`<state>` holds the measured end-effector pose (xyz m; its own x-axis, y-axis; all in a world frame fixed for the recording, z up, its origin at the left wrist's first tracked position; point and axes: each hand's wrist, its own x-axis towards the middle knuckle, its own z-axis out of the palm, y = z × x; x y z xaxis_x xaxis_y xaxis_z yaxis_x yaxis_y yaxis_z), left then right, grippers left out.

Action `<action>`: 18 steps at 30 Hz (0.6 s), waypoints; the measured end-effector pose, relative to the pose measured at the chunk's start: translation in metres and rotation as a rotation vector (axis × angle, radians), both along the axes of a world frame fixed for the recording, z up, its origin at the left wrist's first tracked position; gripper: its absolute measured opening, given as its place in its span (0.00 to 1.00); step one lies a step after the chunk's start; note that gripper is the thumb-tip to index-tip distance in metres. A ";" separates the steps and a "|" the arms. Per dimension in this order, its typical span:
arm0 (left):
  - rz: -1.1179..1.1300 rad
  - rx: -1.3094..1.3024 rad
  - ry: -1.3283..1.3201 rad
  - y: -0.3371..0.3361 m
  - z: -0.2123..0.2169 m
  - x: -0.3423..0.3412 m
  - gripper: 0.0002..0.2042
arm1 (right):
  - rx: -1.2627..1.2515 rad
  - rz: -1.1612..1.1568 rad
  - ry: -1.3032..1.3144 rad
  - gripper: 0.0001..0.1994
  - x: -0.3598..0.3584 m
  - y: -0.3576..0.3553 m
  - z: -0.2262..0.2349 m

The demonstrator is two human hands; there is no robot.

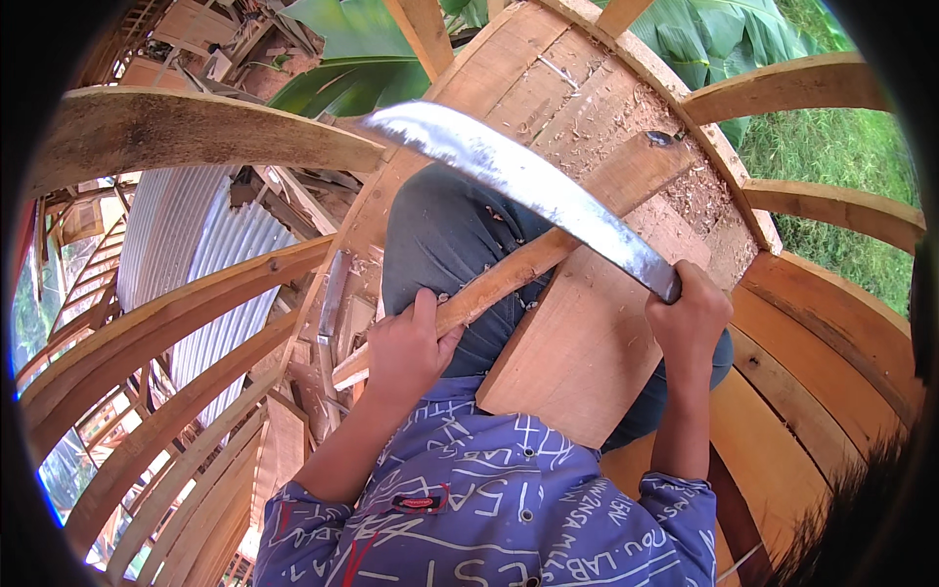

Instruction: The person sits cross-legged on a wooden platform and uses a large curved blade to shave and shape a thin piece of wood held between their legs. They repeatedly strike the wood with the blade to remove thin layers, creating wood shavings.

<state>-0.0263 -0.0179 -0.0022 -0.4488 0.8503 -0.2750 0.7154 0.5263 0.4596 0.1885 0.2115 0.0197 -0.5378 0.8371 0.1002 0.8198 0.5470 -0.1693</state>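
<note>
Looking down from a head-worn camera inside an unfinished wooden boat hull, curved ribs arching away on both sides. Left hand wrapped fully shut around the near end of a narrow wooden strip, thumb pressed on top, apparently to keep the piece from shifting. Strip slanted up and away to the right across a dark trouser knee, resting on the far edge of a broad flat plank lying on the lap, probably serving as a work surface. Right hand closed tight on the handle of a long curved machete, blade raised above the strip and sweeping far and left, seemingly poised for shaving the wood. Shavings and sawdust scattered over the far planking. Corrugated metal sheets visible at left beyond the ribs, grass and broad green leaves at far right. Blue printed shirt filling the near edge.
</note>
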 end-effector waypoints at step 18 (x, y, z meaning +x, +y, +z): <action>-0.009 0.003 0.027 0.005 0.001 0.000 0.17 | 0.038 -0.030 -0.013 0.07 0.015 0.001 -0.006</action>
<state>-0.0258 -0.0133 -0.0017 -0.4480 0.8554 -0.2600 0.7324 0.5179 0.4420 0.2036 0.2128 0.0139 -0.5141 0.8486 0.1250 0.8380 0.5280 -0.1379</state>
